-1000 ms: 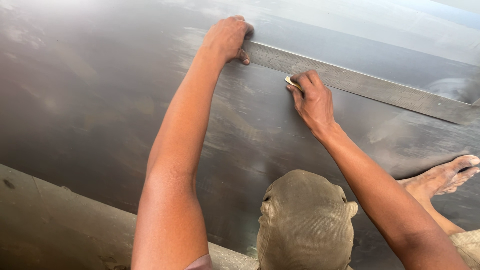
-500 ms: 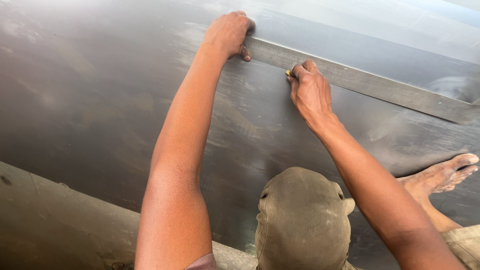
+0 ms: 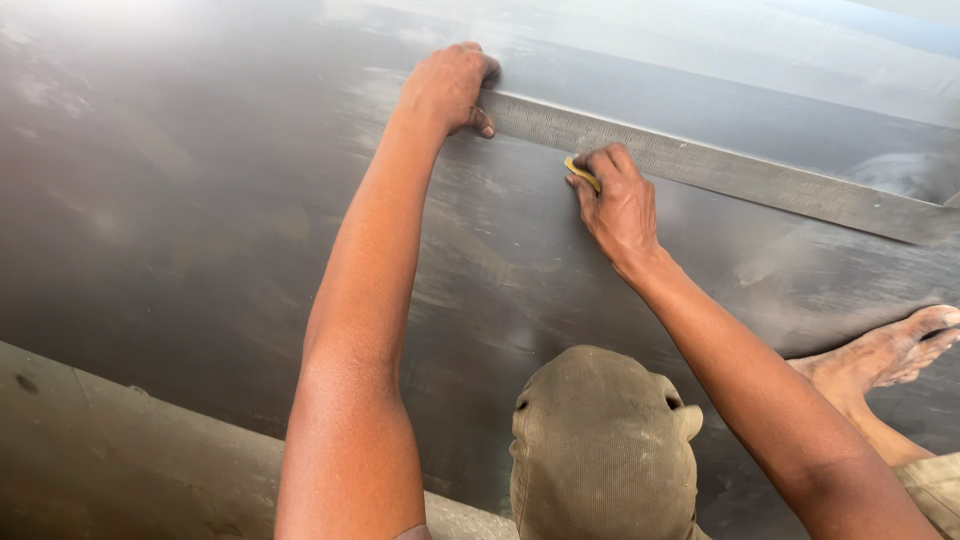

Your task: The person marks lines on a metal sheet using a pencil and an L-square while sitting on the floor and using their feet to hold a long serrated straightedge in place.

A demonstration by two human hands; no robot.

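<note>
While both arms stretch forward over a broad dark grey metal sheet (image 3: 200, 200), the left hand (image 3: 447, 88) rests at about twelve o'clock in the view, fingers curled and pressed down on the near end of a long flat grey steel ruler (image 3: 720, 170). That ruler lies flat on the sheet and runs from the left hand toward three o'clock, slanting slightly downward until it leaves the frame at the right edge; its surface is dull and scuffed, with fine graduations along its upper edge too small to make out. At roughly one o'clock from the centre, the right hand (image 3: 622, 205) sits just below the ruler's lower edge, thumb and forefinger pinched tightly on a small yellowish marking piece (image 3: 582, 172) whose tip touches the sheet right beside the ruler; its exact kind cannot be told. The sheet itself is smooth, matte and streaked with paler smears and faint reflections, brightest toward eleven and one o'clock. At six o'clock a dusty olive cloth-covered knee (image 3: 600, 450) rises between the two forearms, and at four o'clock a bare foot (image 3: 880, 355) lies on the sheet, well apart from both hands. At about seven o'clock, a paler dusty strip of floor (image 3: 110, 460) borders the sheet's near edge.
</note>
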